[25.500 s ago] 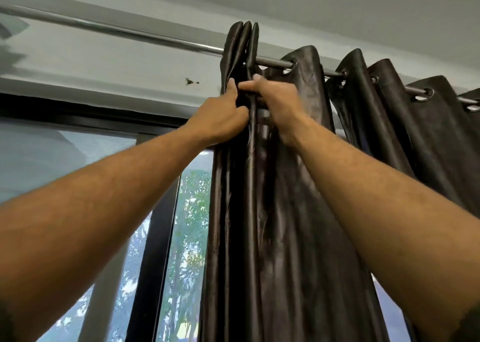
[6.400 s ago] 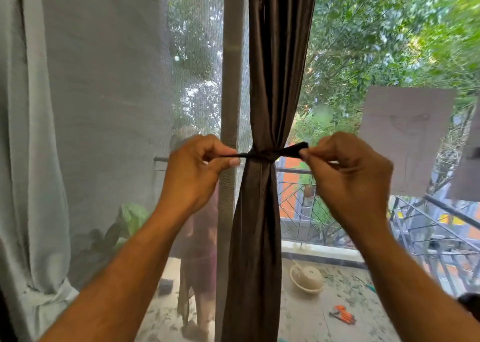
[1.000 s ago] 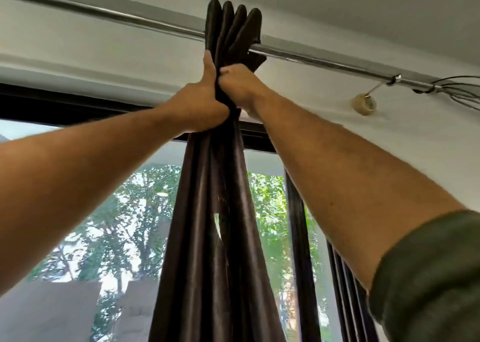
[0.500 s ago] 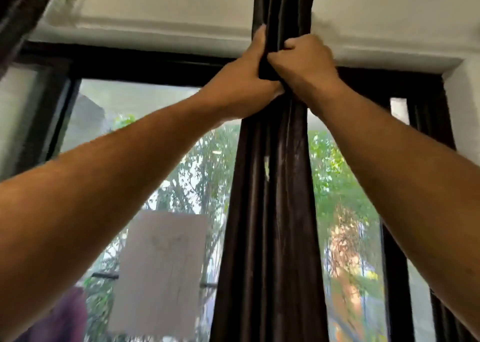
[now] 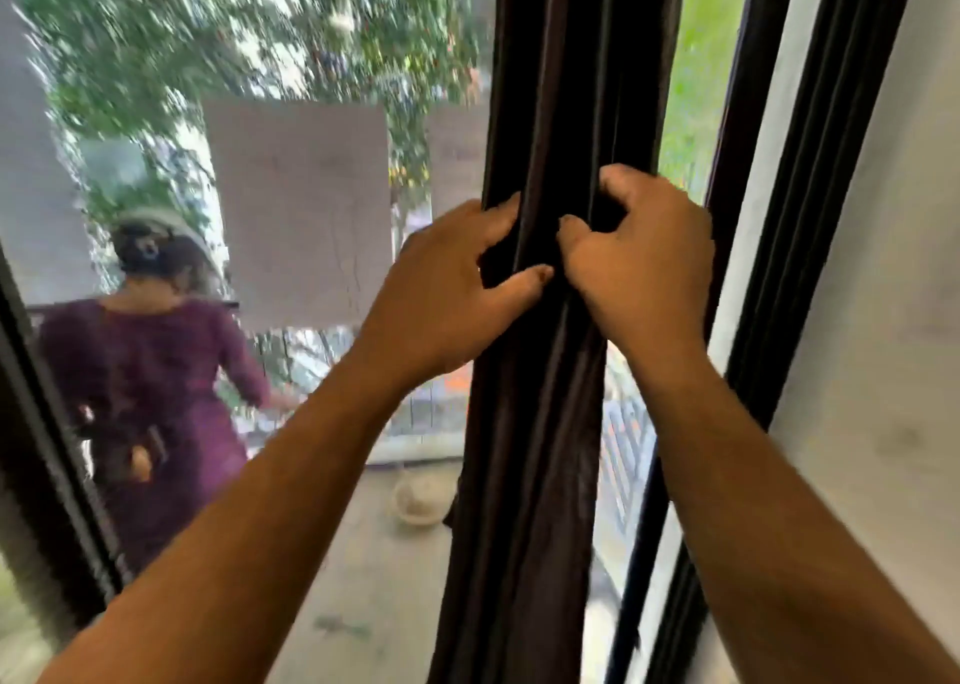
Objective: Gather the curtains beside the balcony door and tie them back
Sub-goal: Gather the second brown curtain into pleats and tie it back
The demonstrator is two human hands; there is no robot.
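Observation:
A dark brown curtain [image 5: 545,423] hangs gathered into a narrow bundle of folds in front of the balcony glass. My left hand [image 5: 447,293] curls round the bundle's left side, thumb across the front. My right hand [image 5: 639,262] grips its right side at the same height, fingers bent into the folds. The two hands nearly touch at the middle of the bundle. No tie-back shows in this frame. The curtain's top and bottom run out of view.
A dark door frame [image 5: 810,174] and a white wall [image 5: 883,371] stand close on the right. Beyond the glass a person in a purple dress [image 5: 150,387] stands on the balcony, near a white bowl [image 5: 418,501] on its floor. Paper sheets [image 5: 301,205] hang on the glass.
My hands have slid down the gathered curtain from near the rod to mid height, and my view has dropped with them. The grip looks looser than before.

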